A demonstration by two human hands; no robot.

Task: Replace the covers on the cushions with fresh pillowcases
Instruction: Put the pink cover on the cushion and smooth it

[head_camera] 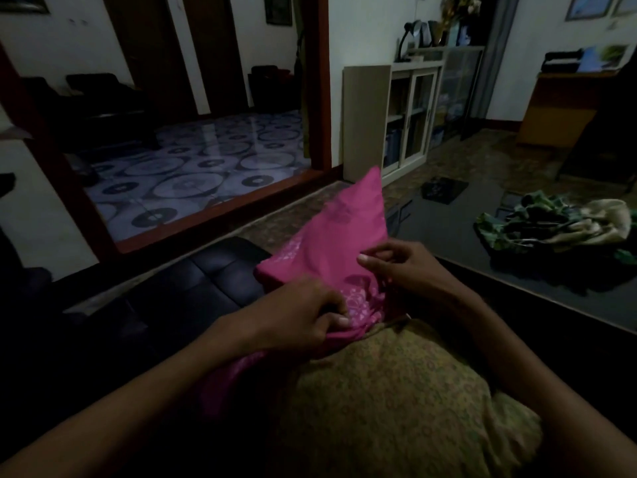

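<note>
A pink pillowcase (331,243) with a pale printed pattern covers the far end of a yellow-green patterned cushion (396,401) that lies across my lap. My left hand (303,315) grips the bunched pink edge at the cushion's left side. My right hand (410,270) pinches the pink fabric at the right side, fingers curled into the cloth. The near half of the cushion is bare. The pillowcase's far corner sticks up in a point.
A heap of green and beige covers (558,225) lies on the dark table (482,243) to the right. A dark padded seat (206,281) is at my left. Further off stand a glass-door cabinet (413,115) and a wooden desk (558,108).
</note>
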